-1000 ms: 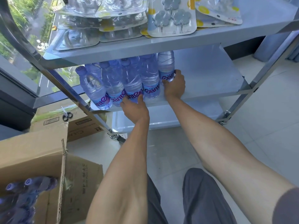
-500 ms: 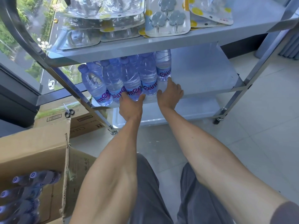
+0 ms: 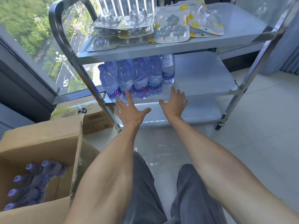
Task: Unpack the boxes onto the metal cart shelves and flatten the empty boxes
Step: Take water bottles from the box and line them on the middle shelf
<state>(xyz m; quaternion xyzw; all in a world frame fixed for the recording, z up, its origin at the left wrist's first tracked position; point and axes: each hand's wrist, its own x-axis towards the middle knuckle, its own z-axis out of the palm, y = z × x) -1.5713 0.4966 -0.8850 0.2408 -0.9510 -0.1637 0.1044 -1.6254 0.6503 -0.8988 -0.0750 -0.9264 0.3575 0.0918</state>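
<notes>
Several water bottles (image 3: 140,80) with purple labels stand upright in a row on the left half of the metal cart's middle shelf (image 3: 202,78). My left hand (image 3: 129,110) hovers just in front of that row, fingers spread and holding nothing. My right hand (image 3: 174,102) is also spread and empty at the shelf's front edge, apart from the bottles. An open cardboard box (image 3: 40,143) at the lower left holds several more bottles (image 3: 32,183) lying with their caps toward me.
The cart's top shelf (image 3: 234,29) carries several blister packs of hooks (image 3: 171,28). The bottom shelf (image 3: 194,113) shows bare metal. A second cardboard box (image 3: 92,117) sits by the cart's left leg, under a window. My knees are in the foreground over tiled floor.
Both hands let go of the bottles on the middle shelf and drew back toward me with fingers spread. The view rose, showing more of the top shelf.
</notes>
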